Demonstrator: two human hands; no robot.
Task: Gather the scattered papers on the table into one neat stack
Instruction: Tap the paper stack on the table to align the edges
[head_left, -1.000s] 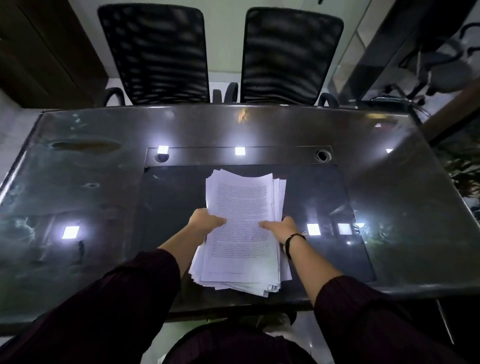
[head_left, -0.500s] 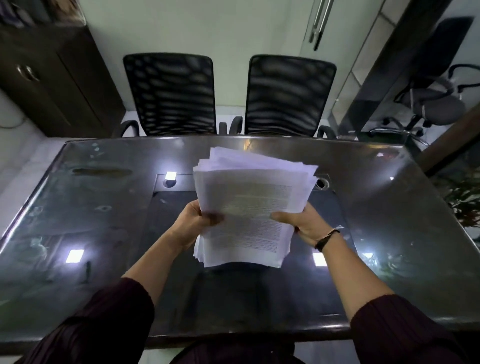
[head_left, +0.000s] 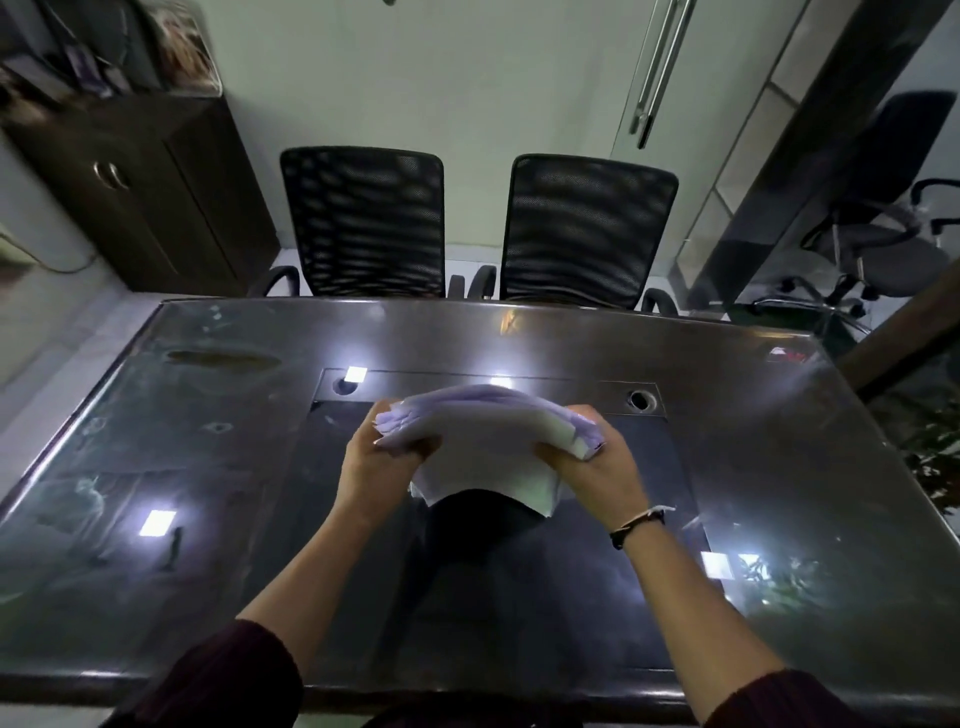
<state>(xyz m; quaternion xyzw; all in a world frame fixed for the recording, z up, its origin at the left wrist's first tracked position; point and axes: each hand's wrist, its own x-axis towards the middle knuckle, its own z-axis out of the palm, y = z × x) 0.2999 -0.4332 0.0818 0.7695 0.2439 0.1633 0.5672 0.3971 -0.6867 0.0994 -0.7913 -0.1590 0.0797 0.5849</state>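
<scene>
Now the papers (head_left: 483, 441) are off the table (head_left: 779, 415) altogether, held in the air above the middle of its dark inset panel, where a second ago they lay flat near the front edge and half a second ago were being raised with the printed face toward the camera. The bundle has since been tipped over, so its long edge faces up and the sheets bow in an arch between the two hands. The left hand (head_left: 376, 467) grips the left end with fingers curled round the sheaf, and the right hand (head_left: 597, 467), a dark band at its wrist, grips the right end the same way, thumb on the near side. The edges are not flush: at both ends the sheets fan out in steps, and a lower corner hangs loose toward the front edge. No stray sheet shows anywhere on the table, so the gathering looks done and what remains is the squaring. The turn onto edge reads as preparation for tapping the bundle down on the panel to bring the sheets level, though that is only a judgement. The grip would need to loosen a little for the sheets to slide into line, and with this much bow a few could slip out. Two mesh-backed chairs (head_left: 363, 223) stand beyond the far edge.
</scene>
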